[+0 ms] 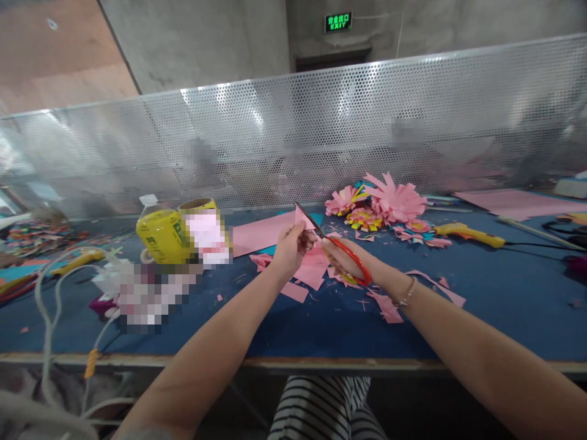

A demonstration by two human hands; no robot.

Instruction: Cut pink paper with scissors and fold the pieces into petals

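My left hand [293,245] pinches a small folded piece of pink paper [303,221] near the middle of the view. Red-handled scissors [361,269] are in my right hand [337,252], their dark blades pointing up and left against the right side of that piece. Whether the blades are parted is hard to tell. Beneath both hands lie pink paper scraps [314,272]. A long pink sheet [263,232] extends leftward behind my left hand, partly over blue paper.
Pink and yellow paper flowers [397,201] stand behind my right hand, beside a yellow glue gun [477,235]. To the left are a yellow-labelled bottle [162,235], a tape roll [199,205] and white cables [41,305]. A perforated metal screen [275,140] borders the blue table [321,336].
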